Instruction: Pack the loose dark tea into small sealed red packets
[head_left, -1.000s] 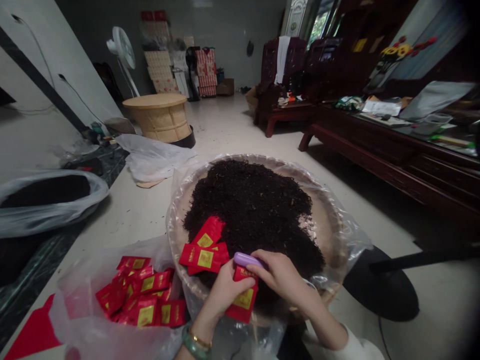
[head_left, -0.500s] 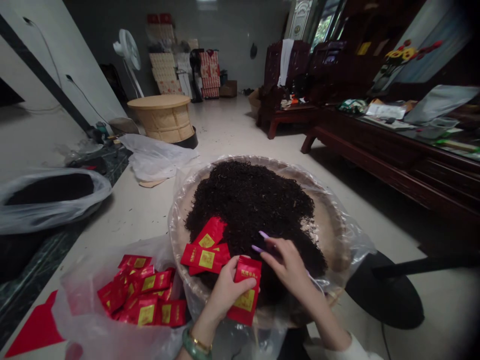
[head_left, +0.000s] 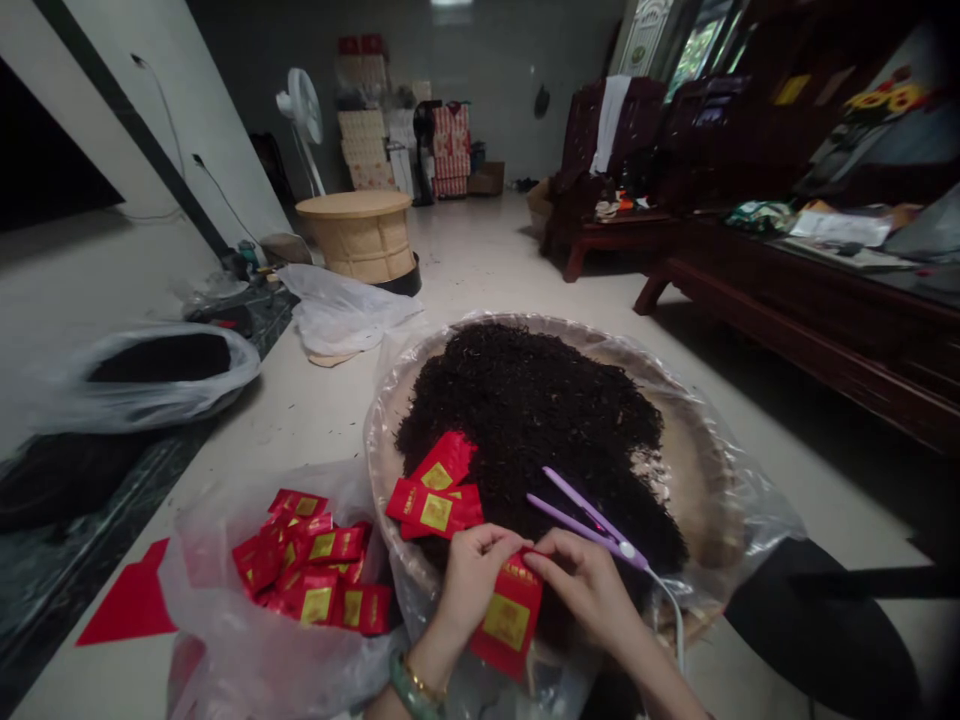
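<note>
Between both hands hangs a red tea packet [head_left: 510, 622] with a yellow square and gold lettering. My left hand [head_left: 480, 575] pinches its top left corner, and my right hand [head_left: 581, 580] pinches the top right. Just beyond the right hand, a purple hair straightener [head_left: 589, 520] lies on the dark loose tea leaves [head_left: 536, 400], its two arms apart and a white cord trailing off. The leaves are heaped in a wide round tray [head_left: 709, 450] lined with clear plastic. A few more red packets [head_left: 435, 505] lie on the tray's left side.
A clear plastic bag [head_left: 217, 640] holding several red packets stands left of the tray. Another bag [head_left: 161, 365] of dark leaves sits farther left. A black round base [head_left: 817, 630] is at right, a wooden table [head_left: 810, 310] beyond it. A woven drum-shaped basket [head_left: 364, 235] stands behind.
My right hand has let go of the purple straightener, now lying on the leaves, and has taken the packet's top edge. My left hand has shifted to the top corner. The view has turned left.
</note>
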